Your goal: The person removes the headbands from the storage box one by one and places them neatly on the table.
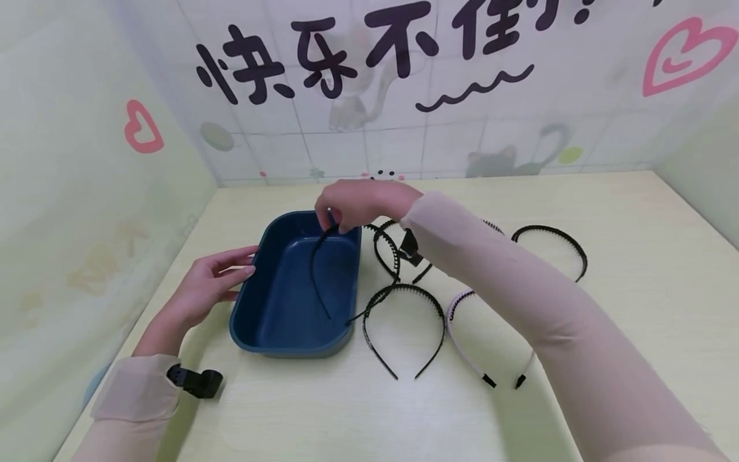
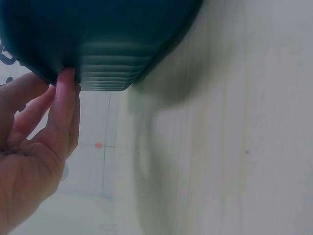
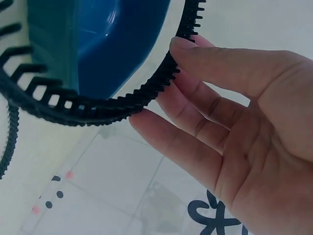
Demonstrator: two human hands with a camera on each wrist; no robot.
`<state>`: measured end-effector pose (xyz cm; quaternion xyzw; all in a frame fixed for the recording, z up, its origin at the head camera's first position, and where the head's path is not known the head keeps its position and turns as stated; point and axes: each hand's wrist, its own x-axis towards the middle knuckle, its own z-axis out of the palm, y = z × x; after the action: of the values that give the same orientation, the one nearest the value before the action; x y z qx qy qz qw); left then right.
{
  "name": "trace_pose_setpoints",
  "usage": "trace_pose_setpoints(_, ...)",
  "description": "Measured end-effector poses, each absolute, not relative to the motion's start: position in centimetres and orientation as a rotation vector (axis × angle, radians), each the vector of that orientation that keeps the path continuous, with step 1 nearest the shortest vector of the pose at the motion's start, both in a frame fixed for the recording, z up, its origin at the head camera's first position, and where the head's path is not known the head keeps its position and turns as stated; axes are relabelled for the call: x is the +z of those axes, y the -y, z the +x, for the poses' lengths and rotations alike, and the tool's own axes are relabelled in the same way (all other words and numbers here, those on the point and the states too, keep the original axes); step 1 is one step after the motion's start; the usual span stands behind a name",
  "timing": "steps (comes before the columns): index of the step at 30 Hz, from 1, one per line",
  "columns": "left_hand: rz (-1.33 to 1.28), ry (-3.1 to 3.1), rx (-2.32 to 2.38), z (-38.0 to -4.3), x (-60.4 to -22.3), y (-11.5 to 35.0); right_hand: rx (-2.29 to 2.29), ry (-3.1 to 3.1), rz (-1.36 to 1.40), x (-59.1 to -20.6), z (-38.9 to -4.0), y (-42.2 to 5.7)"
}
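My right hand [image 1: 355, 202] pinches a black toothed headband [image 3: 146, 94] at its curved top, between thumb and fingers. The headband's ends hang downward, one inside the outline of the blue bin [image 1: 294, 350] and the other by its right rim. At the bin's left side, my left hand [image 1: 202, 285] touches the outer wall near the rim with extended fingers and thumb. In the left wrist view, its fingertips [image 2: 65, 78] meet the bin's edge. A black headband [image 1: 441, 307] lies right of the bin, beside a pale headband [image 1: 462, 351] with black tips.
Farther back lies another black headband [image 1: 584, 256], and one more [image 1: 378, 247] sits behind the held one. My right sleeve [image 1: 519, 295] partly covers several headbands. A printed wall [image 1: 392, 147] stands behind the table [image 1: 312, 410], with a side wall [image 1: 86, 192] at left.
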<state>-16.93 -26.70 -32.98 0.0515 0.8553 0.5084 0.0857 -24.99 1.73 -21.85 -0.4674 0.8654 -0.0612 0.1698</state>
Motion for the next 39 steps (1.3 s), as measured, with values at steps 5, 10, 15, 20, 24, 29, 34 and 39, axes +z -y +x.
trace_pose_setpoints(5,0.149,-2.551,1.511,-17.0,-33.0,26.6,-0.168,-2.479,-1.308,-21.9,-25.1,-2.7)
trace_pose_setpoints(10,0.142,-2.551,1.508,-16.9,-32.9,26.6,-0.151,-2.508,-1.301,-21.9,-25.1,-3.8)
trace_pose_setpoints(15,0.138,-2.550,1.505,-17.0,-32.8,26.6,-0.143,-2.511,-1.310,-22.0,-25.2,-4.8)
trace_pose_setpoints(20,0.135,-2.554,1.494,-17.0,-32.8,26.6,-0.144,-2.512,-1.307,-22.0,-25.2,-5.6)
trace_pose_setpoints(24,0.135,-2.555,1.492,-16.9,-32.8,26.6,-0.165,-2.513,-1.291,-22.0,-25.0,-6.2)
trace_pose_setpoints(29,0.138,-2.555,1.498,-16.9,-32.7,26.6,-0.186,-2.516,-1.289,-22.1,-25.0,-6.9)
trace_pose_setpoints(34,0.138,-2.561,1.493,-16.8,-32.8,26.5,-0.172,-2.524,-1.246,-22.4,-24.9,-7.5)
trace_pose_setpoints(39,0.136,-2.561,1.485,-16.8,-32.7,26.4,-0.166,-2.523,-1.231,-22.8,-24.9,-8.5)
